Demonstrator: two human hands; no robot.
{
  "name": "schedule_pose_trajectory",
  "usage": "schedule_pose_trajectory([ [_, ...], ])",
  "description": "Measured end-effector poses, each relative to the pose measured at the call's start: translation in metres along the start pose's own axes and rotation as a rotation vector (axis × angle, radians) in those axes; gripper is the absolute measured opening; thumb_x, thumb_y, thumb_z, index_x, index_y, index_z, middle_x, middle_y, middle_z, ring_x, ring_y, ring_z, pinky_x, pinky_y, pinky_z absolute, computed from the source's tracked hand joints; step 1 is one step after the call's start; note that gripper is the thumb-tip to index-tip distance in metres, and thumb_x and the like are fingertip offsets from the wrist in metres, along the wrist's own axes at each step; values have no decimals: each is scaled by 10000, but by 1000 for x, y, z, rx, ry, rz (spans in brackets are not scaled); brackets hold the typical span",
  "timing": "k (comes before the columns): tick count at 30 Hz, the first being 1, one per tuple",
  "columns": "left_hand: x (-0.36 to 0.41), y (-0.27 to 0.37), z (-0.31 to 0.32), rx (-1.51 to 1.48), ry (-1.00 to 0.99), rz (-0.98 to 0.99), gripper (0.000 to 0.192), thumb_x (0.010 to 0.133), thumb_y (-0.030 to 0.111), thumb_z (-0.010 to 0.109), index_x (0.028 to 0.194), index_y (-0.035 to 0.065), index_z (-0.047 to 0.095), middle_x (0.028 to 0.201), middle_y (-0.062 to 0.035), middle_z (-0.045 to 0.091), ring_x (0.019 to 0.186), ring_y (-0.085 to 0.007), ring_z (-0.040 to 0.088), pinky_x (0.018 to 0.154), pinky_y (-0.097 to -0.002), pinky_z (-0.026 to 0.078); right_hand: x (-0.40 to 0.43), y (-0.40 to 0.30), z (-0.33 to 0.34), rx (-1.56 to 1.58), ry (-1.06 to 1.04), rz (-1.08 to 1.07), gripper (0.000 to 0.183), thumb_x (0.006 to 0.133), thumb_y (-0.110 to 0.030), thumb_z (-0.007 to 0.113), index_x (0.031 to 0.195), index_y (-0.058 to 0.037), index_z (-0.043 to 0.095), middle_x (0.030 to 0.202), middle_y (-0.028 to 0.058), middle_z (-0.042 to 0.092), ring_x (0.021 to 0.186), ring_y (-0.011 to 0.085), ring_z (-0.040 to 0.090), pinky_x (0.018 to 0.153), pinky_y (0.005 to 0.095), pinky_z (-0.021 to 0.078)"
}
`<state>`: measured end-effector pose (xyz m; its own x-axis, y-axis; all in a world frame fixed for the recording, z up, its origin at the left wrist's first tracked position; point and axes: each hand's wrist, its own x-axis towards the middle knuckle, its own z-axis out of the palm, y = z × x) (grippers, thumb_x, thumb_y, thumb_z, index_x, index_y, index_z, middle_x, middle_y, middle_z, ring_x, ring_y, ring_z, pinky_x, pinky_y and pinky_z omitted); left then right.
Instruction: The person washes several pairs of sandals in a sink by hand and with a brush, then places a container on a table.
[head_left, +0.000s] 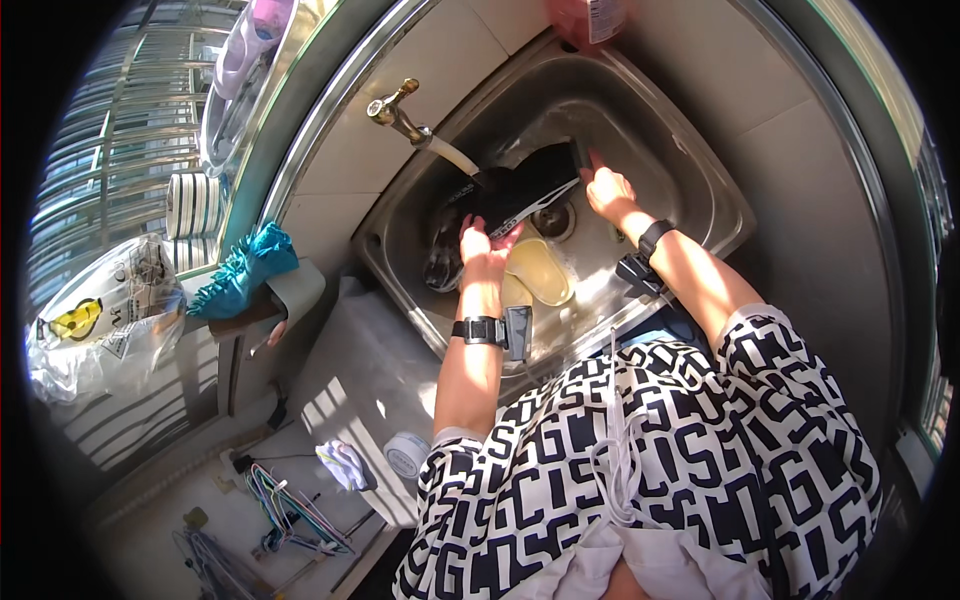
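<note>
A black slipper (536, 176) with white lettering along its side is held over the steel sink (660, 112). My left hand (484, 244) grips its near left end from below. At its right end is my right hand (607, 191), its fingertips partly hidden by the slipper's edge. Water runs from the brass tap (401, 120) onto the slipper's left part. Under my left hand, pale yellow slippers (541, 274) lie in the sink. Another dark shoe or slipper (442, 262) rests against the left wall, partly covered. The drain (553, 221) shows just below the held slipper.
A red bottle (589, 19) stands at the sink's far corner. To the left are a teal chenille cloth (251, 266) and a clear plastic bag (112, 315) on the sill. Clothes hangers (289, 510), a white tub (406, 454) and a crumpled cloth (341, 463) sit lower left.
</note>
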<state>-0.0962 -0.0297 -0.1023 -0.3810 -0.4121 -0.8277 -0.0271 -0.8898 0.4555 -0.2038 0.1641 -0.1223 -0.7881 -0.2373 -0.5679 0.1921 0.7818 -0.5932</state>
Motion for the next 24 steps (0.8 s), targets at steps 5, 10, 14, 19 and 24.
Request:
schedule_pose_trajectory([
  [5, 16, 8, -12, -85, 102, -79, 272, 938, 191, 291, 1118, 71, 456, 1030, -144, 584, 822, -322, 619, 736, -553, 507, -98, -40, 14, 0, -199, -729, 510, 889, -318, 458, 1352, -201, 282, 743, 233, 580, 723, 422, 578, 693, 500, 445],
  [10, -13, -9, -10, -91, 24, -78, 244, 913, 207, 313, 963, 28, 471, 785, -128, 592, 635, -227, 617, 759, -513, 488, -27, -24, 9, -113, 90, -486, 463, 888, -333, 448, 1314, -188, 337, 780, 203, 624, 731, 388, 609, 636, 479, 479],
  [14, -19, -11, 7, -78, 104, -122, 259, 909, 205, 300, 940, 31, 490, 721, -97, 587, 596, -209, 600, 705, -464, 499, -27, -35, 7, -44, 76, -453, 476, 895, -344, 441, 1336, -201, 333, 835, 217, 621, 809, 412, 588, 694, 484, 461],
  [19, 2, 14, -35, -17, -155, -214, 284, 900, 216, 305, 895, 67, 546, 725, -75, 604, 514, -181, 549, 631, -414, 473, -75, -56, 20, -249, -181, -691, 497, 893, -335, 445, 1349, -191, 310, 820, 198, 626, 776, 367, 609, 677, 460, 474],
  [24, -26, 13, -10, 86, -8, -162, 369, 917, 375, 339, 999, 77, 540, 858, -107, 643, 708, -233, 615, 780, -455, 437, -19, -64, 0, -208, -66, -435, 491, 885, -324, 454, 1345, -208, 330, 917, 196, 626, 853, 338, 609, 716, 437, 483],
])
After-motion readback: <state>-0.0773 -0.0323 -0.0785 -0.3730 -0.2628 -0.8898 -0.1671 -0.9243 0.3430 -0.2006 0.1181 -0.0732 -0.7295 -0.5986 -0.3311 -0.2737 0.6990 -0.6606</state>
